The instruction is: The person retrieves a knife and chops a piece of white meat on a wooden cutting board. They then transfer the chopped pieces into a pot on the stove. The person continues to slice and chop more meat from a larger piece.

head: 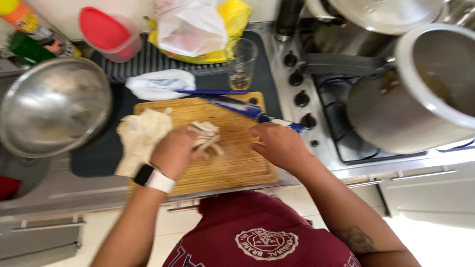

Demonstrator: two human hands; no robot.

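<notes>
1. Both forearms reach forward from the bottom of the view and meet over the wooden cutting board (232, 168), which lies on the counter (59, 190) beside the stove (341, 123). The left wrist wears a white-strapped watch (153, 179).
2. The left hand (174, 152) is curled knuckles-up, its fingers closed down on a small pile of pale strips (205, 136) near the middle of the board.
3. The right hand (279, 146) lies palm-down, fingers half bent. A blue-handled knife (247, 110) runs slanting just above it; the handle end meets the hand, but whether the fingers grip it cannot be told.
4. A larger pale, lumpy piece (141, 138) rests on the board's left edge, just beside the left hand.
5. Containers: a big steel bowl (52, 104) at the left, contents blurred; a clear drinking glass (242, 62) behind the board, looking nearly empty; a red-lidded plastic tub (111, 34) at the back; a large metal pot (420, 89) tilted on the stove, with brownish residue inside.
6. A crumpled white cloth (161, 84) lies behind the board.
</notes>
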